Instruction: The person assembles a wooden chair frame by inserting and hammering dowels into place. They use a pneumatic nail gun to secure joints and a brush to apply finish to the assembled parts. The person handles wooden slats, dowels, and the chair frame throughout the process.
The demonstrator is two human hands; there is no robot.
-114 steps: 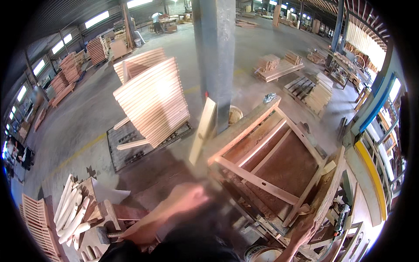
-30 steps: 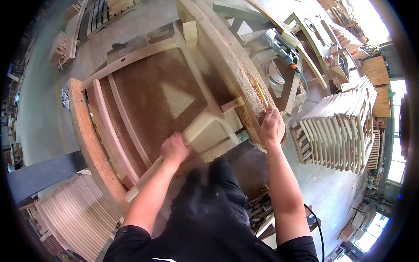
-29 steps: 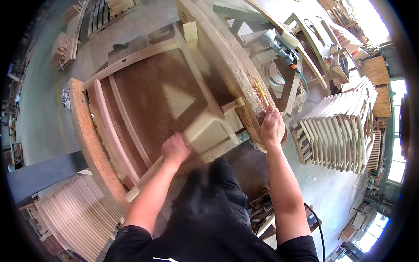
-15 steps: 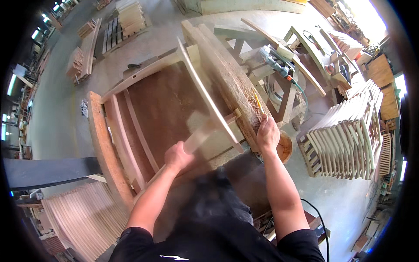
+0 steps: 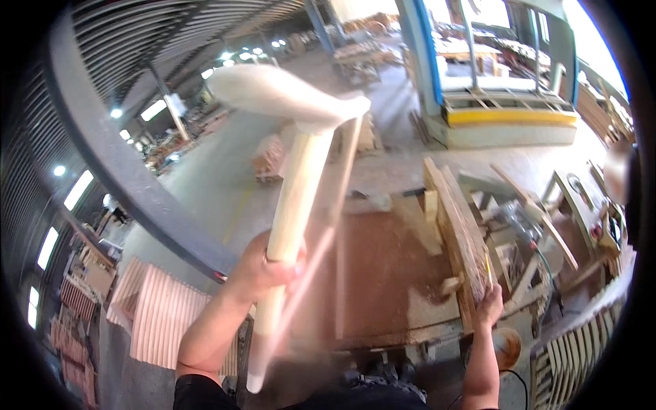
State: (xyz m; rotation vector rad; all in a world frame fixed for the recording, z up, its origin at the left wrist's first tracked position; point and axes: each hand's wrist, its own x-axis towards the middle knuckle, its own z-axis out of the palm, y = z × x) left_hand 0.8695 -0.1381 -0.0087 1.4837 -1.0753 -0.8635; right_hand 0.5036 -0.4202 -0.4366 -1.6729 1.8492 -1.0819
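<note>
My left hand (image 5: 270,270) is wrapped around a pale wooden post of a chair frame (image 5: 301,181), raised and tilted in front of me. A broad curved piece like an armrest tops the frame, and a thinner rail runs down behind the post; both are smeared by motion. My right hand (image 5: 490,305) grips the near end of a thick, worn wooden beam (image 5: 454,219) along the bench's right side. By its fingertips is a thin yellow stick (image 5: 488,265), perhaps a pencil. Beneath the raised frame spreads the brown, dusty bench top (image 5: 383,266).
A small wooden block (image 5: 451,285) sits against the beam. To the right are a power tool with a green cord (image 5: 523,222), a round wooden container (image 5: 506,347) and stacked slatted frames (image 5: 581,362). Stacked wooden slats (image 5: 167,314) stand left, near a grey post (image 5: 137,157).
My left hand has lifted the chair frame off the bench, up and to the left. The view has tipped up toward the hall. My right hand remains at the beam.
</note>
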